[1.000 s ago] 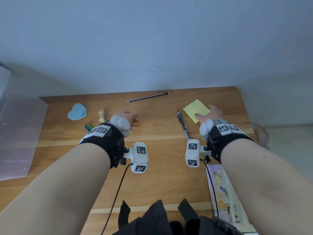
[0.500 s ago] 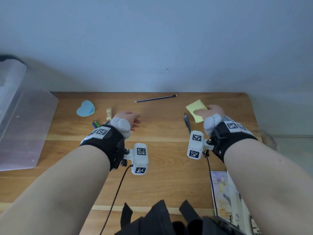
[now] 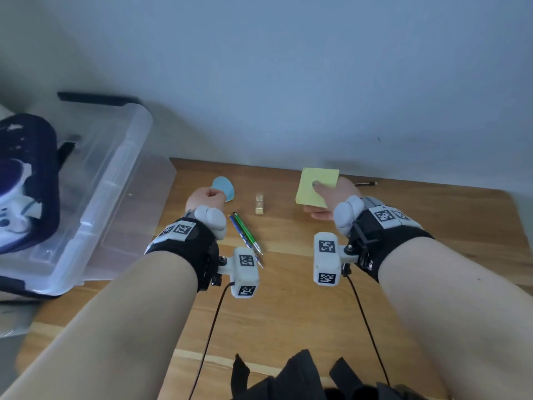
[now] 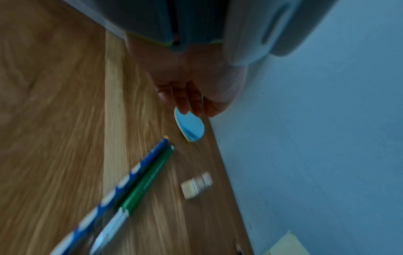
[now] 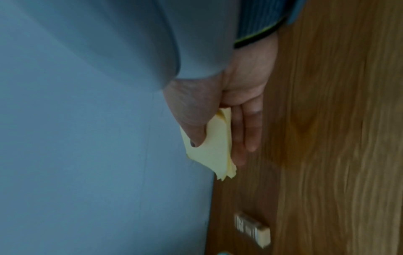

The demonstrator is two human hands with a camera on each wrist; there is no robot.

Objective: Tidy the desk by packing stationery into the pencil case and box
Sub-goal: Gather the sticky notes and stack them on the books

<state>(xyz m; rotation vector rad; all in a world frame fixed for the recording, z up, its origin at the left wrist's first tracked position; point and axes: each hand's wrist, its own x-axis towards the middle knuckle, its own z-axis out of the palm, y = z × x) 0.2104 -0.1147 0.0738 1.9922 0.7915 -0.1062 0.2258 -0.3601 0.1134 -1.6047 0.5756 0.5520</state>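
Note:
My right hand (image 3: 318,199) pinches a yellow sticky note pad (image 3: 320,176), thumb on top and fingers underneath, lifted off the desk near the back wall; the right wrist view shows the same pad (image 5: 218,162) in that hand (image 5: 220,140). My left hand (image 3: 206,197) hangs loosely curled and holds nothing, just in front of a blue rounded note pad (image 3: 225,187). In the left wrist view its fingers (image 4: 189,101) hover over the blue pad (image 4: 189,127). A clear plastic box (image 3: 115,168) at the left holds a dark pencil case (image 3: 31,157).
A blue pen (image 3: 240,233) and a green pen (image 3: 246,230) lie side by side between my wrists. A small eraser (image 3: 259,203) sits behind them. A pencil (image 3: 364,184) lies by the wall behind my right hand. The box lid (image 3: 144,203) lies beside the box.
My right hand has lifted the yellow pad off the desk and carried it leftward. The left hand has shifted left to the blue pad. The view swung left, revealing the box and pencil case.

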